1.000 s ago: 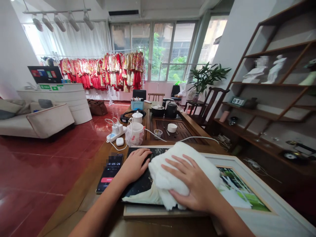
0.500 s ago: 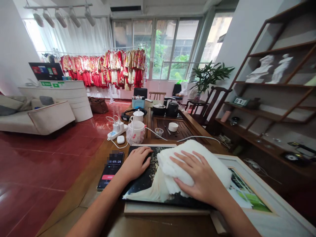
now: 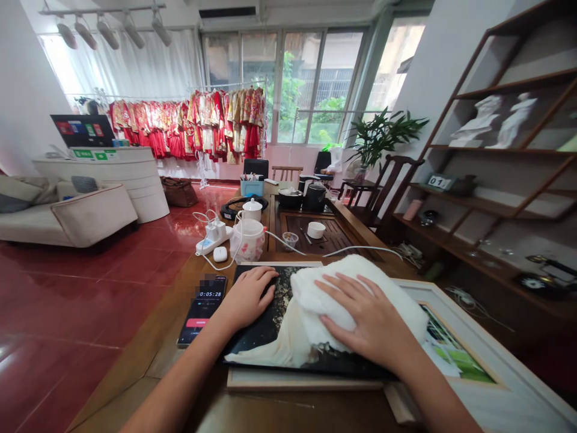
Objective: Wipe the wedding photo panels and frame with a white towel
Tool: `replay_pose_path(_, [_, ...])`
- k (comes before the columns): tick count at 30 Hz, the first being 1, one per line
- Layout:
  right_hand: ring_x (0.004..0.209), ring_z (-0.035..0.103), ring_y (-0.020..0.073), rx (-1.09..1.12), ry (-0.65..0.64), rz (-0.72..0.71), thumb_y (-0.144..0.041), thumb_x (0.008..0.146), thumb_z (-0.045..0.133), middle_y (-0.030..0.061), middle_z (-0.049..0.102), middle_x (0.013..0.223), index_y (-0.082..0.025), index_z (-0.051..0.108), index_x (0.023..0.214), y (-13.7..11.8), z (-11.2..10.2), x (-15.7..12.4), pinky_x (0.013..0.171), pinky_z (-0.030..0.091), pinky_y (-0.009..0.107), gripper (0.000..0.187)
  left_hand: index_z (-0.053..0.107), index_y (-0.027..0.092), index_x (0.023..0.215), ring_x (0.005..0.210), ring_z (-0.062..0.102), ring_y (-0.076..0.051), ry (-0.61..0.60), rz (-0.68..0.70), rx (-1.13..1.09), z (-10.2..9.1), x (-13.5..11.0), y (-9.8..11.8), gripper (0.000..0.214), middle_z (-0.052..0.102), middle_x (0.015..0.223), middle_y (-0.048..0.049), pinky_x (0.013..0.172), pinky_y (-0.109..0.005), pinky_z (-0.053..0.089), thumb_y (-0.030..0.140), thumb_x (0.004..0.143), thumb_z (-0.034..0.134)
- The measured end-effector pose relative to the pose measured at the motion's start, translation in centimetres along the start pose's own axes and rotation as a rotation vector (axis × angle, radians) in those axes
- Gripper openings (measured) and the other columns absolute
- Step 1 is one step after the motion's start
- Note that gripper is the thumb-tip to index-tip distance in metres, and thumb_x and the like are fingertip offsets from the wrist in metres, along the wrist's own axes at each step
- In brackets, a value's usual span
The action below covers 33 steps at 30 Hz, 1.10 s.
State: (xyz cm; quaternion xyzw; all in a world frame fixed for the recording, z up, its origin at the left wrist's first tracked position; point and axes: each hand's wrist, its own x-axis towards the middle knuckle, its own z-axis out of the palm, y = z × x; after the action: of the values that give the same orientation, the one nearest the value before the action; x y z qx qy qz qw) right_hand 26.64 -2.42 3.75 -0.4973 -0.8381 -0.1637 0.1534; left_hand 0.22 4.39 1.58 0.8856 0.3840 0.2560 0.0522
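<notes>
My right hand (image 3: 367,322) lies flat with spread fingers on a white folded cloth (image 3: 360,288), pressing it onto a dark framed picture (image 3: 265,328) that rests on the wooden table. My left hand (image 3: 249,296) rests palm down on the picture's left part, fingers curled slightly over its top edge. A second, larger picture in a white frame (image 3: 491,367) lies to the right, partly under the cloth.
A phone (image 3: 202,310) showing a timer lies left of the picture. Behind it stand a white teapot (image 3: 247,239), a power strip (image 3: 211,237), cables and a tea tray (image 3: 324,234). Shelves (image 3: 505,180) line the right wall. Red floor lies to the left.
My right hand has slid the cloth to the right and away from me across the dark picture, uncovering more of its lower left. My left hand has stayed put.
</notes>
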Motion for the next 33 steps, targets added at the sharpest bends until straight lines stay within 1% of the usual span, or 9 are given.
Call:
replay_pose_path(3, [0.123,0.047,0.0329,-0.062,0.026,0.081,-0.05,0.086,0.048,0.009,0.054,0.134,-0.026,0.047,0.136,0.5,0.5,-0.1,0.1,0.031,0.058,0.056,0.05,0.024,0.125,0.121,0.048,-0.02,-0.001,-0.001,0.004,0.0,0.0,0.1,0.03,0.054,0.128,-0.0037,0.104,-0.037,0.038,0.026,0.096,0.04])
replay_pose_path(5, [0.124,0.046,0.0332,-0.061,0.018,0.064,-0.049,0.086,0.048,0.0081,0.053,0.136,-0.027,0.045,0.137,0.3,0.5,-0.1,0.101,0.03,0.059,0.056,0.051,0.024,0.124,0.121,0.048,-0.02,0.003,-0.001,0.006,0.0,0.0,0.1,0.03,0.055,0.128,-0.0036,0.104,-0.037,0.038,0.026,0.096,0.041])
replay_pose_path(11, [0.131,0.039,0.0282,0.09,-0.09,-0.192,-0.045,0.081,0.053,-0.0003,0.045,0.143,-0.034,0.036,0.141,-2.1,-0.7,0.3,0.106,0.025,0.056,0.063,0.051,0.024,0.125,0.122,0.048,-0.02,0.007,-0.002,0.014,0.1,-0.1,0.0,0.03,0.054,0.129,-0.0043,0.104,-0.037,0.038,0.026,0.096,0.041])
replay_pose_path(13, [0.132,0.038,0.0275,0.129,-0.117,-0.237,-0.045,0.08,0.055,-0.0019,0.045,0.143,-0.036,0.037,0.141,-2.4,-1.0,0.4,0.107,0.024,0.055,0.064,0.051,0.024,0.125,0.122,0.048,-0.02,0.005,-0.001,0.016,0.1,-0.1,0.0,0.03,0.054,0.129,-0.0044,0.104,-0.037,0.038,0.026,0.096,0.041])
replay_pose_path(15, [0.132,0.038,0.0268,0.142,-0.117,-0.23,-0.044,0.079,0.055,-0.0022,0.045,0.142,-0.036,0.037,0.14,-2.3,-0.9,0.4,0.107,0.025,0.054,0.064,0.051,0.024,0.125,0.121,0.049,-0.02,0.007,0.0,0.015,0.1,-0.1,0.0,0.03,0.055,0.129,-0.0042,0.104,-0.037,0.038,0.026,0.096,0.041])
replay_pose_path(20, [0.13,0.04,0.027,0.084,-0.052,-0.071,-0.043,0.083,0.053,0.0012,0.046,0.142,-0.033,0.039,0.139,-0.8,-0.3,0.2,0.106,0.027,0.055,0.059,0.051,0.024,0.124,0.121,0.049,-0.02,0.02,0.005,0.012,0.0,-0.1,0.1,0.03,0.055,0.129,-0.0041,0.104,-0.037,0.038,0.026,0.096,0.041])
replay_pose_path(23, [0.13,0.041,0.0281,0.067,-0.043,-0.037,-0.046,0.084,0.052,0.0026,0.047,0.142,-0.032,0.04,0.14,-0.6,-0.2,0.2,0.105,0.028,0.057,0.059,0.051,0.024,0.125,0.121,0.049,-0.02,0.023,0.003,0.013,0.1,-0.1,0.1,0.03,0.055,0.128,-0.004,0.104,-0.037,0.038,0.026,0.096,0.041])
replay_pose_path(30, [0.131,0.039,0.0304,0.181,-0.118,-0.211,-0.044,0.077,0.058,0.0028,0.046,0.142,-0.033,0.038,0.141,-2.9,-1.0,0.5,0.107,0.024,0.056,0.068,0.05,0.024,0.126,0.122,0.048,-0.021,0.008,-0.01,0.013,0.1,-0.1,0.2,0.031,0.055,0.129,-0.0045,0.104,-0.038,0.038,0.026,0.096,0.041])
replay_pose_path(33, [0.131,0.04,0.0296,0.223,-0.143,-0.249,-0.044,0.076,0.058,0.002,0.046,0.142,-0.033,0.039,0.141,-3.3,-1.4,0.7,0.109,0.024,0.055,0.068,0.05,0.024,0.126,0.123,0.048,-0.02,0.005,-0.013,0.009,0.0,-0.1,0.1,0.031,0.054,0.13,-0.0043,0.104,-0.038,0.038,0.026,0.097,0.04])
